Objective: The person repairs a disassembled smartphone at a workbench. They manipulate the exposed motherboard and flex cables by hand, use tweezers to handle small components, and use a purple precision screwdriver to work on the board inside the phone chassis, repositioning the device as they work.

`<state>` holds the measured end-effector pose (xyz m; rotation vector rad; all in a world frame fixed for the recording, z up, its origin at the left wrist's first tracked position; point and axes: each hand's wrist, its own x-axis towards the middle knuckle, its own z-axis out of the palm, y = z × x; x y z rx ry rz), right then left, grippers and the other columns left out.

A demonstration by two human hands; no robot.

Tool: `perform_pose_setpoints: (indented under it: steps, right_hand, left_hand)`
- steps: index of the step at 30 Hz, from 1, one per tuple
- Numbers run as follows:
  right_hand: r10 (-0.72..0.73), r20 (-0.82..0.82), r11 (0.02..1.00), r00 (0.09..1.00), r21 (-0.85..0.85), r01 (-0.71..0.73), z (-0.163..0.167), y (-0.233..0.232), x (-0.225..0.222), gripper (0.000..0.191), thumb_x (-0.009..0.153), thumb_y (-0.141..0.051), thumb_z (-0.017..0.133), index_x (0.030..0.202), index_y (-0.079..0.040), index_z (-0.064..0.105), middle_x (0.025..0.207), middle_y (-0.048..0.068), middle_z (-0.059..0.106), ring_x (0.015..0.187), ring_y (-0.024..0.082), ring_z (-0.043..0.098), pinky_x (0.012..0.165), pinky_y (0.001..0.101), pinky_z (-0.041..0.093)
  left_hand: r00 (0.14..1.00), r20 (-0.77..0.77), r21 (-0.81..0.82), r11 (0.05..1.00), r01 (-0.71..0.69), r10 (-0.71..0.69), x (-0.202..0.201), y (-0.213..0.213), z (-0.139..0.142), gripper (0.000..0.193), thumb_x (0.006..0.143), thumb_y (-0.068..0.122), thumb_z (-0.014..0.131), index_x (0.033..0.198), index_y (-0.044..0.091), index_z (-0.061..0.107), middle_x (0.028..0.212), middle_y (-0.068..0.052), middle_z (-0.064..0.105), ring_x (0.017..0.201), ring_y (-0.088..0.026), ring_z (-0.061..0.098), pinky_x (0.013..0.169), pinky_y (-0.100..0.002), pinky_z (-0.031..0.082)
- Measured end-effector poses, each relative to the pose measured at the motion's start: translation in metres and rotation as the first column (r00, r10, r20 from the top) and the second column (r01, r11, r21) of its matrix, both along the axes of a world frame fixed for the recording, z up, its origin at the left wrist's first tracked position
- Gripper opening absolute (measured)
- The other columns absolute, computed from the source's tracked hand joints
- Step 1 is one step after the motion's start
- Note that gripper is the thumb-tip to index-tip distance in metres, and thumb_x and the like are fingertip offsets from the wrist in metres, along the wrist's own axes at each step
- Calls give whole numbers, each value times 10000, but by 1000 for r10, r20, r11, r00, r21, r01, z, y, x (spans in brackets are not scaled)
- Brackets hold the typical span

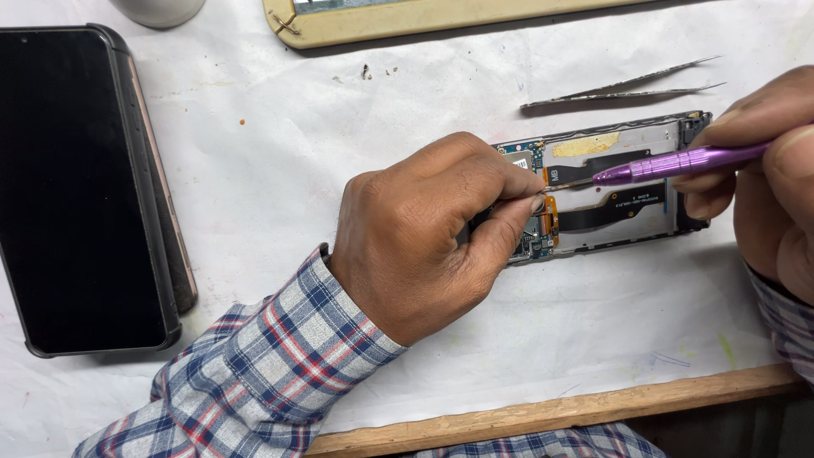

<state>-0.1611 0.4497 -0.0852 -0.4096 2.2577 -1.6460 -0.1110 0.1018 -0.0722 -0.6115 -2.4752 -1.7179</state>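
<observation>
An opened phone (623, 182) lies on white paper, its circuit board and flex cables exposed. My left hand (424, 233) rests over its left end, with thumb and forefinger pinched at the board near the orange connector. My right hand (763, 170) comes in from the right and holds a purple screwdriver (678, 161). The screwdriver's thin metal tip reaches left to the board, just beside my left fingertips. Whether my left fingers hold a small part is hidden.
Metal tweezers (623, 85) lie just behind the opened phone. A large black phone in a case (80, 187) lies screen up at the left. A tan-framed object (398, 21) sits along the far edge. A wooden table edge (551, 411) runs along the front.
</observation>
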Motion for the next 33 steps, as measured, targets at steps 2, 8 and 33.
perform_pose_setpoints:
  steps: [2,8,33]
  right_hand:
    - [-2,-3,1000,1000,9,3,-1,1,0,300,1118,-253,358,1196,-61,575,958,115,683,751,154,697,598,261,568]
    - [44,-175,989,984,147,-18,4,-12,6,364,1111,-385,451,1196,-67,605,883,88,674,716,130,720,621,243,570]
    - [121,-376,946,919,323,8,2,-3,12,474,1211,-487,430,1182,-28,545,977,110,663,863,149,714,767,245,622]
  left_hand:
    - [1000,-5,5,1000,-1,1,0,1,0,54,998,85,718,1039,50,722,956,-65,741,764,-112,743,581,-217,594]
    - [1000,-2,8,1000,-2,2,0,1,-1,48,1000,83,716,1030,45,720,951,-68,740,752,-107,740,572,-211,592]
    - [999,-6,0,999,-33,33,0,2,-1,107,899,17,648,989,61,609,923,-58,692,780,-115,734,641,-255,582]
